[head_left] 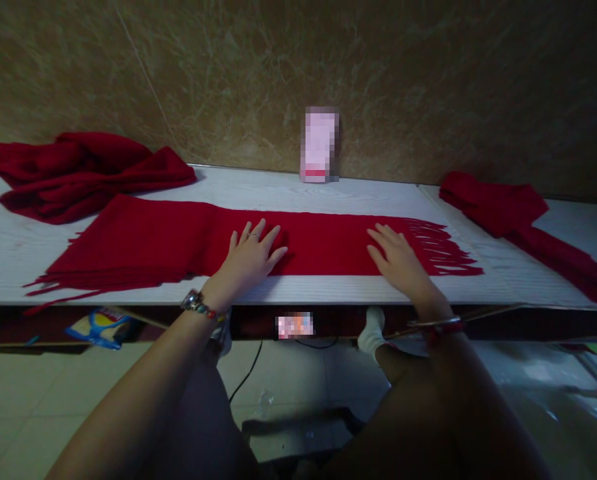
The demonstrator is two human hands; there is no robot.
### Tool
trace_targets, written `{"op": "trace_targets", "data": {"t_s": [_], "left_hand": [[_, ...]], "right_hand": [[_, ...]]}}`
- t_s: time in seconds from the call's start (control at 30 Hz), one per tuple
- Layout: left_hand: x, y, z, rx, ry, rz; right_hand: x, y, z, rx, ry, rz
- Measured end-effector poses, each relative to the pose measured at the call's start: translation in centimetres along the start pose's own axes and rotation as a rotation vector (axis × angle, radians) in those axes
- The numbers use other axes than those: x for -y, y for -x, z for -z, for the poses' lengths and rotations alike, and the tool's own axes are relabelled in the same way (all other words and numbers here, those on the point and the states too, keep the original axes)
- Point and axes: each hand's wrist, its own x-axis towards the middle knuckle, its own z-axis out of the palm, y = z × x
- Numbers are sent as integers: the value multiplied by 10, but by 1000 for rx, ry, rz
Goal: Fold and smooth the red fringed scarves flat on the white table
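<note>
Hands are lying flat and well apart, fingers splayed on a red scarf (323, 247). The left hand (251, 259) is resting on its middle, wearing a ring (253, 235) and, at the wrist, a beaded bracelet (198, 303); the right hand (397, 259) is resting just beside the fringe (436, 248) at the right end. The scarf is stretching along the white tabletop (358, 290) — smooth at the right, lying in several layers at the left, where a loose strand is trailing over the near edge. A crumpled red cloth (93, 177) is lying at the far left, close beside the layered part. Another red cloth (503, 207) is lying loosely folded at the right, reaching toward the near edge. Between them, at the far edge, a blurred pink object (319, 143) is showing in front of the brown marbled wall (408, 87). Below the near edge, a blue and cream packet (101, 327) is lying at the left, a second blurred object (293, 325) is showing in the middle — and a white-clad foot (373, 328) is resting to its right. A black cable (248, 375) is running over the tiled floor (28, 393).
</note>
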Motion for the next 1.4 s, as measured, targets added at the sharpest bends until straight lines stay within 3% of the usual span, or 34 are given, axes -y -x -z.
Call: {"op": "trace_targets", "data": {"t_s": [0.17, 0.3, 0.43, 0.6, 0.7, 0.8, 0.87, 0.97, 1.2, 1.3, 1.4], "left_hand": [[-22, -15, -4, -3, -3, -3], [-20, -20, -6, 33, -9, 24], [-2, -16, -4, 52, -41, 26], [23, -4, -3, 66, -85, 16], [29, 0, -4, 65, -97, 19], [27, -4, -2, 70, -75, 48], [21, -11, 1, 64, -44, 53], [5, -28, 5, 35, 13, 21], [-27, -51, 0, 89, 31, -11], [-27, -51, -2, 110, -11, -25], [-24, -49, -3, 100, -21, -4]], "right_hand": [[72, -18, -17, 81, -68, 180], [85, -22, -26, 158, -98, 189], [54, -19, -26, 165, -100, 143], [-19, -6, -18, 65, -55, -35], [-59, 3, -11, 9, -18, -142], [-74, 5, -5, -57, 16, -184], [-68, 1, -3, -118, 19, -179], [-35, -13, -2, -150, -25, -113], [51, -51, -21, 173, -137, 157], [59, -58, -26, 321, -99, 172], [43, -58, -21, 390, -24, 114]]}}
